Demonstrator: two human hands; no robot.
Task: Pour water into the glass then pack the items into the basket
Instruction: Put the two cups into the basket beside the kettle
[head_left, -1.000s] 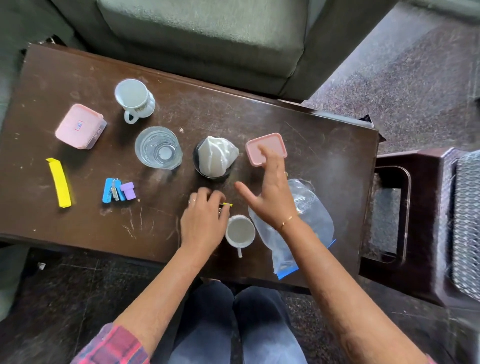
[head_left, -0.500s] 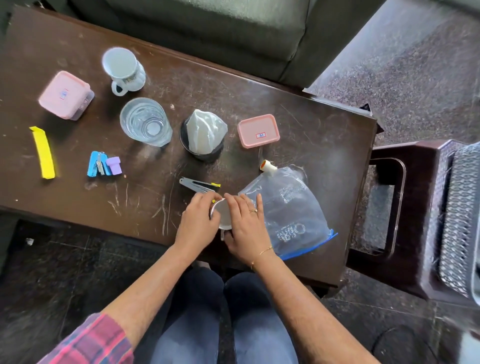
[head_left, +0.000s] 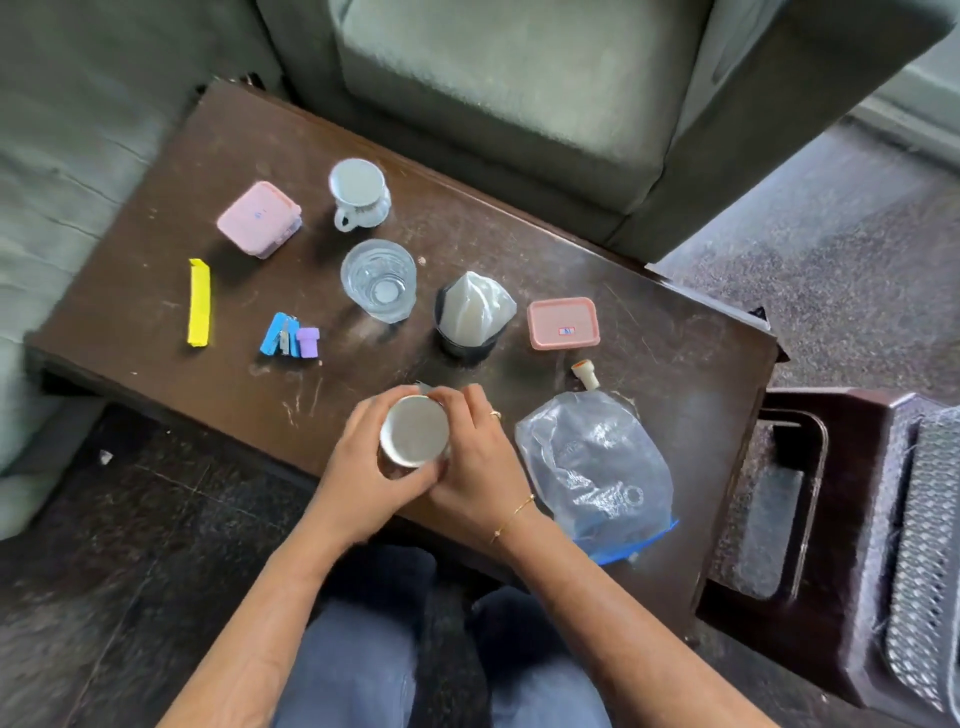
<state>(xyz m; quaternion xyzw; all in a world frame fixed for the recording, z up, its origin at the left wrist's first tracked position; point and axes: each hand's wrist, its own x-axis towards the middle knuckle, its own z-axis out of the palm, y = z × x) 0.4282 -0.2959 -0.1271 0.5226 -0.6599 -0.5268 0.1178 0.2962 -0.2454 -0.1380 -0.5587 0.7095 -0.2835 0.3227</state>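
Dark brown, scuffed table (head_left: 649, 374). Far left: pale pink lidded box (head_left: 258, 218) and white mug (head_left: 359, 195) with a faint pattern (too blurred to read). Left: yellow strip (head_left: 199, 302); blue clips (head_left: 280, 335) beside a purple cap (head_left: 308, 341). Centre: clear glass (head_left: 378, 280); black cup (head_left: 464, 340) holding a white bag (head_left: 475, 306). Right: salmon-pink lid (head_left: 563, 322); clear water pouch (head_left: 597, 467) edged in blue, its cap (head_left: 584, 371) cream with orange. Near: white cup (head_left: 414, 430); gold bracelet (head_left: 514, 514); blue trousers (head_left: 353, 670). Far: grey-green sofa (head_left: 493, 78).
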